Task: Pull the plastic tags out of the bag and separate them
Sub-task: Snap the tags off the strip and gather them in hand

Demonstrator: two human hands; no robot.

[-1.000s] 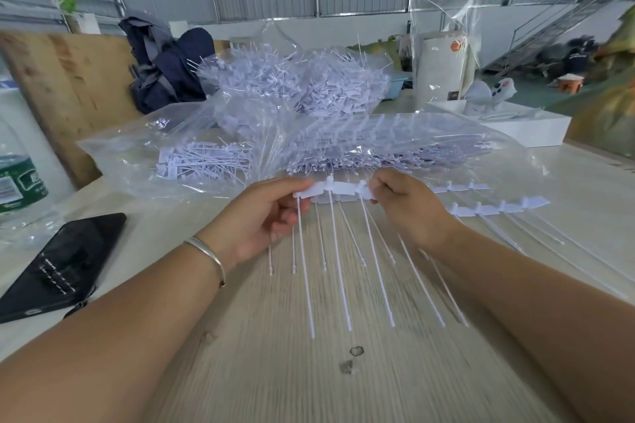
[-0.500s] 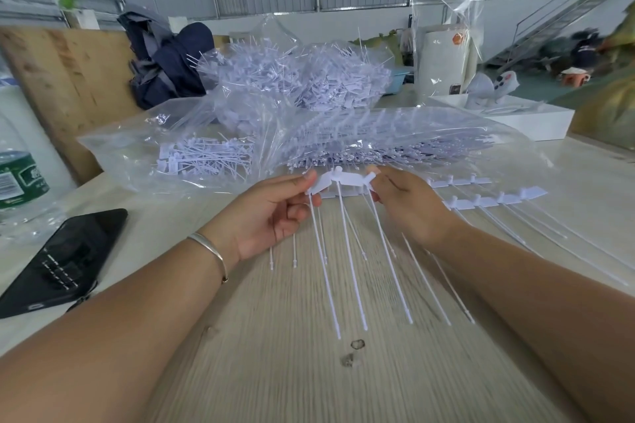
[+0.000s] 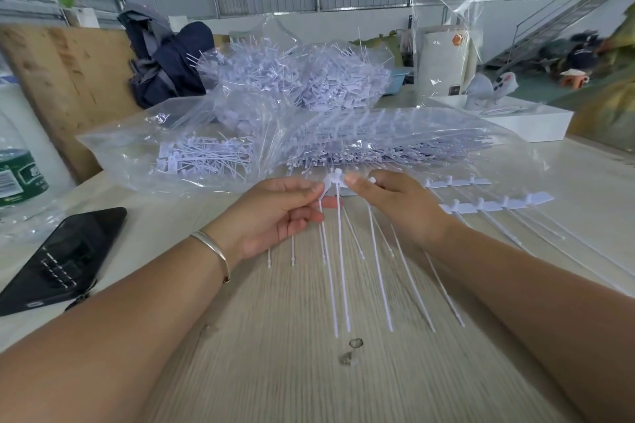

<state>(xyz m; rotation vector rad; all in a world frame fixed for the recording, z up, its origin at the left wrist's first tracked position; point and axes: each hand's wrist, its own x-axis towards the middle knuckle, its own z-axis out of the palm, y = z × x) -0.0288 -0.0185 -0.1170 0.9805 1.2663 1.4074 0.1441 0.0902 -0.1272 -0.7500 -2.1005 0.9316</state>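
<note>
The left hand [image 3: 278, 213] and right hand [image 3: 395, 206] are pinched on one tag strip [image 3: 335, 179] mid-frame, apparently bent so that tags can be snapped apart.

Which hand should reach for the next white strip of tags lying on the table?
Probably the right hand: the loose white plastic tag strips lie just beside it on the pale wooden table. The left hand sits farther away. Both now pinch the same strip.

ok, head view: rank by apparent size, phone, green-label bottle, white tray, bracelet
1. Phone, largest, though it lies close to the camera.
2. White tray, further back, so its true size is unsure.
3. Green-label bottle, cut off by the frame edge.
4. Bracelet on the left wrist, smallest.
</note>
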